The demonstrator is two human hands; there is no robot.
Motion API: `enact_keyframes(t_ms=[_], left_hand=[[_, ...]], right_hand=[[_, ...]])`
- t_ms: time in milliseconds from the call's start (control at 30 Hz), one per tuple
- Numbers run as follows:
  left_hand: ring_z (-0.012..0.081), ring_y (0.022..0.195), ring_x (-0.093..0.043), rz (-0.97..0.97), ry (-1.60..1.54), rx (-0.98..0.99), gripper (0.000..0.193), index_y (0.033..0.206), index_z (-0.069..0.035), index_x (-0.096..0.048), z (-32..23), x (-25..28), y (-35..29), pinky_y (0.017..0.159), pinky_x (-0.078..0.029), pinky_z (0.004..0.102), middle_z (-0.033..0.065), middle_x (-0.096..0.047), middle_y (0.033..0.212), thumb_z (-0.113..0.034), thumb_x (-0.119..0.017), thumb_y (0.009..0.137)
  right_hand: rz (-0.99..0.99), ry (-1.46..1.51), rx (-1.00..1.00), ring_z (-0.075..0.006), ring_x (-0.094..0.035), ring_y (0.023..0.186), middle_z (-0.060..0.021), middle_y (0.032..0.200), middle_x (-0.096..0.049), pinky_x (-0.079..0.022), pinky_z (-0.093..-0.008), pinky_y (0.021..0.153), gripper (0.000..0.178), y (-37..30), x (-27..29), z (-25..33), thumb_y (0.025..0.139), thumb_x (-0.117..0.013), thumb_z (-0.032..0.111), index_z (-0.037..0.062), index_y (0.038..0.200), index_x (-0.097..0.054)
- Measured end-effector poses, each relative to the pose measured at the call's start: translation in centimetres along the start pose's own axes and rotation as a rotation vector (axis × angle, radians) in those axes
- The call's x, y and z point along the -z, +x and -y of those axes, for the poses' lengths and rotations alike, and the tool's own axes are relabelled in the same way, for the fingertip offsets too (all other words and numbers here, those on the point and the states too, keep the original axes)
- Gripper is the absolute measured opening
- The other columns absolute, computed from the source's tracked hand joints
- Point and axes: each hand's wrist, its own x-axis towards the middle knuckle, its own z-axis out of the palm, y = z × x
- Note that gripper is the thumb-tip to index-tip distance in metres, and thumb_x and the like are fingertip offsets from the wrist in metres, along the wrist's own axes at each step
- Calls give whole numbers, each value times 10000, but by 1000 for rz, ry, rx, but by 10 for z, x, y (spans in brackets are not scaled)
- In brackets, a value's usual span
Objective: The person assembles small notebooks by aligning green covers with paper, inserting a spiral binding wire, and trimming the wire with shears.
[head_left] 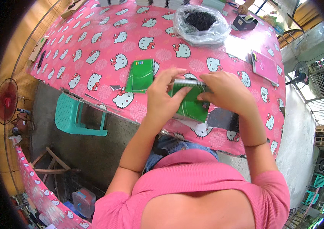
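- My left hand and right hand both clamp the green pad, at twelve o'clock from me, over the counter.
- Uneven thumb pressure could crease it.
- A careless swing toward ten o'clock could knock the loose pads.

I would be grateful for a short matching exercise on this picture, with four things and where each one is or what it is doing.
1. plastic bag
2. pink notebook
3. turquoise stool
4. left hand and right hand

A. on the floor, left of the person
B. gripping a green notebook
C. on the table, containing black material
D. lying right of both hands

Pairs: 1-C, 2-D, 3-A, 4-B
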Motion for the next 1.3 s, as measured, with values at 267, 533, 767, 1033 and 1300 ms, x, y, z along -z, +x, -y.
enact_keyframes(t_ms=[267, 533, 767, 1033, 1300], left_hand=[[86, 926, -612, 38, -232, 218, 335, 1121, -18, -630, 2, 1, -22, 779, -503, 216, 20, -648, 995, 63, -722, 809], [104, 943, -614, -37, -456, 241, 287, 1099, 19, -647, -1, 2, -31, 802, -513, 230, 50, -647, 1041, 88, -693, 824], [116, 881, -647, -48, -344, 272, 345, 1142, -8, -679, -4, 8, -37, 784, -527, 236, 73, -681, 1036, 91, -701, 813], [117, 989, -626, -66, -387, 266, 336, 1137, 20, -665, 5, 7, -40, 837, -519, 240, 83, -673, 1064, 101, -697, 812], [203, 1010, -640, -73, -515, 55, 257, 1009, 18, -591, -8, 8, -6, 869, -543, 333, 139, -657, 1079, 26, -748, 807]], right_hand=[[-308, 81, 135, -377, -641, 809, -178, 815, -655, -500, -465, 690, 345, -16, -6, 5, 781, -722, 306, 3, 896, -607], [-165, 20, 111, -374, -631, 890, -183, 933, -648, -499, -453, 747, 467, -21, -8, 17, 776, -729, 300, -17, 1094, -599], [-181, 5, 187, -367, -637, 918, -191, 958, -656, -507, -438, 759, 527, -21, -2, 22, 760, -745, 311, -31, 1130, -591], [-559, 486, 248, -165, -666, 884, -113, 1042, -710, -518, -305, 797, 394, -21, 2, -10, 833, -717, 194, -20, 1158, -654], [-445, 75, -84, -345, -464, 1281, -169, 1427, -455, -373, -511, 1038, 692, 59, -148, -184, 822, -692, 429, 62, 1368, -480]])
